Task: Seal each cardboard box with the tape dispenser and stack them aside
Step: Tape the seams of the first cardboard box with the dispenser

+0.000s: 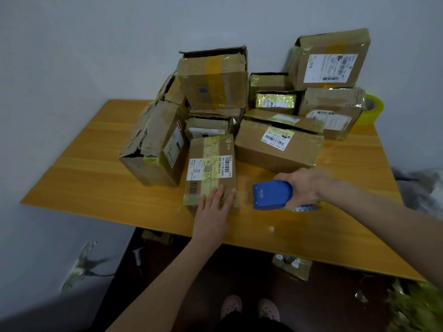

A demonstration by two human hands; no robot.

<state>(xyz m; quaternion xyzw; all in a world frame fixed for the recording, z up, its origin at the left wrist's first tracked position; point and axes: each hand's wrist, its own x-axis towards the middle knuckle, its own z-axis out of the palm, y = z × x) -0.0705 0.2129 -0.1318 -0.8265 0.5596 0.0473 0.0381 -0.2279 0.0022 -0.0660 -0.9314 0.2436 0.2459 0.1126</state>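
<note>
A small flat cardboard box (211, 164) with a white label and yellowish tape lies near the front of the wooden table (91, 183). My left hand (212, 212) rests flat on its near end, fingers straight. My right hand (304, 186) grips a blue tape dispenser (272, 195) just right of that box, low over the table. The dispenser's roll shows only partly under my hand.
Several worn cardboard boxes (278, 147) are piled across the back of the table, some stacked two high at the back right (332, 58). A yellow tape roll (372, 106) sits behind them at the right. Another box (292, 265) lies on the floor under the table.
</note>
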